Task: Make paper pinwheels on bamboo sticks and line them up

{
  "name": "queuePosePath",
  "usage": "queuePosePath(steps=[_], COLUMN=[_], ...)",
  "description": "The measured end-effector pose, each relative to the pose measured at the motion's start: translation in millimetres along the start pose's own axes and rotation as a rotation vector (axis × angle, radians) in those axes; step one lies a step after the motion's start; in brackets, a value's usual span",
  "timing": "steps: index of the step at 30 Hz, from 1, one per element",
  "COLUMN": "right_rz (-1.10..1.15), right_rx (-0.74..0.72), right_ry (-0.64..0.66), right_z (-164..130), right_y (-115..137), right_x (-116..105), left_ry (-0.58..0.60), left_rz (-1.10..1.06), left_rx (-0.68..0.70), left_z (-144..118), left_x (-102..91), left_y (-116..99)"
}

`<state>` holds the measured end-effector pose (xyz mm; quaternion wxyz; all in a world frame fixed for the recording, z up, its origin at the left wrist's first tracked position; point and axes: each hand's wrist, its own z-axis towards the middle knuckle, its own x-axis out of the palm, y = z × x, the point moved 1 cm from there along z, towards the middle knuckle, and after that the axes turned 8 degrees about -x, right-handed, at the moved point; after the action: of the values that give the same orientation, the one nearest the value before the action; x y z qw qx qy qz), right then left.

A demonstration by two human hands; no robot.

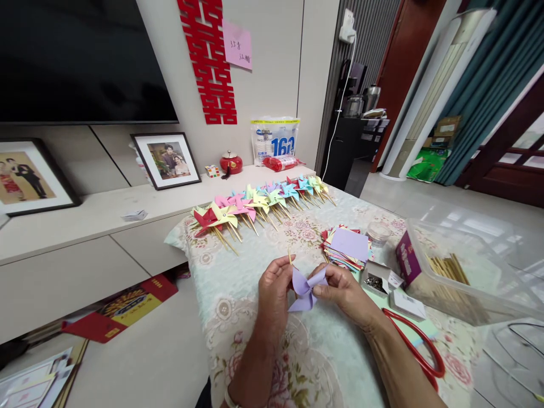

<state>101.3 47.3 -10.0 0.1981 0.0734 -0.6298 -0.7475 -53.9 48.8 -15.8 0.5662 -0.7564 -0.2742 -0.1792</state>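
Observation:
A purple paper pinwheel [304, 288] is held between both hands above the flowered tablecloth. My left hand [274, 283] closes around its left side, with the tip of a thin wooden stick [289, 256] poking up past the fingers. On the other side, my right hand [340, 292] pinches the pinwheel near its centre and upper right blade. Most of the stick is hidden by the left hand. Just beyond my right hand lie a stack of coloured paper squares [349, 245] and a small box of metal pins [376, 282].
Finished pinwheels [257, 199] lie in a row along the table's far edge. At right are a clear plastic bin [459, 294] with wooden sticks, a small white box [407, 305] and red-handled scissors [419, 351]. Behind stands a white cabinet [170, 207] with framed photos.

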Motion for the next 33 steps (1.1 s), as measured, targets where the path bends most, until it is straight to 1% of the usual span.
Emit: queuePosePath(steps=[3,5,11,13,16,19,22,28,33], right_rz=[-0.053,-0.143,-0.526,-0.606,-0.694,-0.745,-0.758,-0.766,-0.769], right_rx=[-0.052,-0.131,-0.524,-0.615,-0.712,-0.765,-0.779,-0.785,-0.794], right_ry=[0.012,0.009,-0.021,-0.035,-0.084,-0.139,-0.171,-0.182,-0.166], right_z=[-0.9,-1.4,-3.0,-3.3,-3.7,-4.4,-5.5,-7.5,-8.5], right_y=[-1.0,0.1,13.0,17.2,22.2,25.9,28.6,32.2,33.3], right_x=[-0.4,-0.6,2.5,4.6,7.4,9.3,10.1,12.0,13.4], left_ry=[0.004,0.030,0.088,0.116,0.160,0.180,0.202,0.231,0.251], left_rz=[0.030,0.045,0.138,0.153,0.160,0.173,0.193,0.283,0.290], left_rx=[0.008,0.036,0.089,0.150,0.215,0.269,0.326,0.436,0.498], left_z=[0.3,-0.1,-1.2,-2.1,-5.3,-9.3,-12.1,-15.8,-17.8], left_x=[0.5,-0.2,-3.8,-3.4,-0.4,3.8,6.5,7.1,7.9], left_y=[2.9,5.7,12.6,12.2,10.4,8.9,8.1,5.0,3.0])
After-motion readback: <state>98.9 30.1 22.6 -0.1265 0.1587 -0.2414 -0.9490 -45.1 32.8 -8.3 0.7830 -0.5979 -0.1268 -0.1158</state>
